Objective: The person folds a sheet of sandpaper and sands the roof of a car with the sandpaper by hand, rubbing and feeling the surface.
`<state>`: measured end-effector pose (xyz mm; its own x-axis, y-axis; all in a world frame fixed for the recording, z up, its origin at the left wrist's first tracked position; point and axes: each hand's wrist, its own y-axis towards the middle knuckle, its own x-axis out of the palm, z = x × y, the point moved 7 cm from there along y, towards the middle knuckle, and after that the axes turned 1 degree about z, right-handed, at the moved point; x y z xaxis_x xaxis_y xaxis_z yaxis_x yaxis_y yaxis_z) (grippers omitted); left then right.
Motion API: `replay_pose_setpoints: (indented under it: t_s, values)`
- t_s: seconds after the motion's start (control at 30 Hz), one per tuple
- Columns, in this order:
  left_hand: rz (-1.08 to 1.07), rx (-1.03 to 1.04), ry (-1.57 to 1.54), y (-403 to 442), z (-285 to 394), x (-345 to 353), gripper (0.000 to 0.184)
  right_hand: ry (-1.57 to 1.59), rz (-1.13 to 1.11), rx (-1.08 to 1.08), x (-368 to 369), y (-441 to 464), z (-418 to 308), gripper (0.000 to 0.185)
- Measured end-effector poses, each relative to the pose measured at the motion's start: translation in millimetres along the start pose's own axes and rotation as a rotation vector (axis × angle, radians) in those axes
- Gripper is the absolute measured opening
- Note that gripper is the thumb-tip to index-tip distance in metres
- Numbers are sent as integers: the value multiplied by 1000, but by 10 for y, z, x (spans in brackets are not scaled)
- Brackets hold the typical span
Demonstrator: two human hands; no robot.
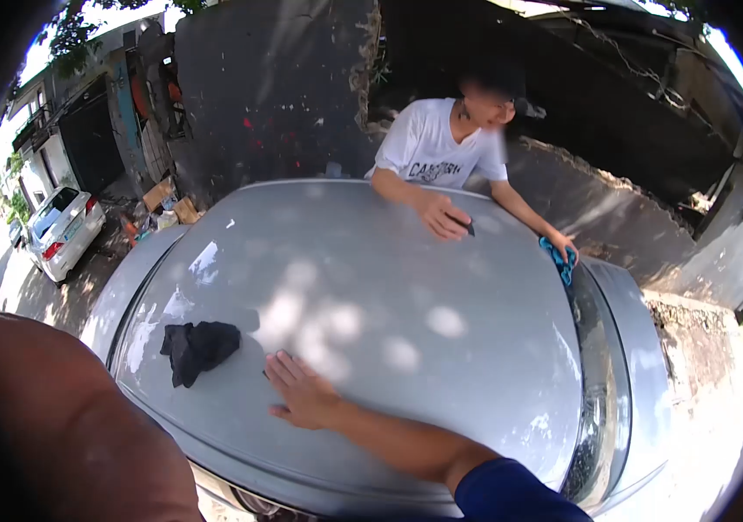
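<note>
My right hand (304, 391) lies palm down on the silver car roof (371, 304), fingers stretched out to the left and thumb apart. A small dark edge shows by its fingertips; I cannot make out what it is. Left of the hand, a crumpled black cloth (200, 350) rests on the roof, not touched by me. My bare left arm (76, 418) fills the lower left corner close to the camera, and its hand is out of view.
Across the car stands a person in a white T-shirt (432, 143). One of their hands holds a small dark object (471, 228), the other a blue cloth (558, 259) at the roof's right edge. Behind are a dark wall (267, 96) and a parked white car (63, 230).
</note>
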<state>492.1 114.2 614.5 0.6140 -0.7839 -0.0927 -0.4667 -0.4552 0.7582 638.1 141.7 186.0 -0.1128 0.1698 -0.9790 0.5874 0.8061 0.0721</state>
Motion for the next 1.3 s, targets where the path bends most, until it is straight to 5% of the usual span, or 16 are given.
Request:
replay_pose_setpoints:
  t_s: [0.17,0.33,0.4,0.5,0.57,0.67,0.77,0.87,1.07,1.17,1.23,1.3]
  values:
    - [93,65,34,174,59,-126,63,-50,-27,126,-172,4,212,88]
    - [266,-168,-8,137,109,-558,65,-73,65,503,-587,-967,1351,92]
    - [265,-489,-130,-217,146,-704,66,-76,84,676,-792,-1656,1706,92]
    - [-22,-1216,-658,-1257,518,-375,67,-81,149,903,-1064,-2653,1875,89]
    - [78,-1629,-937,-1840,1024,-53,28,-115,230,1016,-1143,-3258,1794,89]
    - [-447,-1591,-833,-2018,1568,142,19,-158,264,1154,-1128,-3977,1533,89]
    - [-405,-1503,-1112,-1878,1656,133,20,-224,332,1190,-1003,-4352,1281,86]
    - [-106,-1686,-1315,-1899,1601,144,49,-224,347,1217,-1040,-4320,1221,86]
    - [206,-1449,-1658,-1290,1432,280,94,-268,285,1287,-1009,-4357,1309,83]
    - [16,-1682,-1678,-1197,1753,169,111,-132,79,1367,-472,-4967,353,88]
    - [-54,-1549,-1570,-1126,1440,327,109,-243,387,1252,-1024,-4353,1322,92]
    - [-130,-1570,-1586,-1108,1437,241,93,-265,349,1278,-1065,-4331,1356,91]
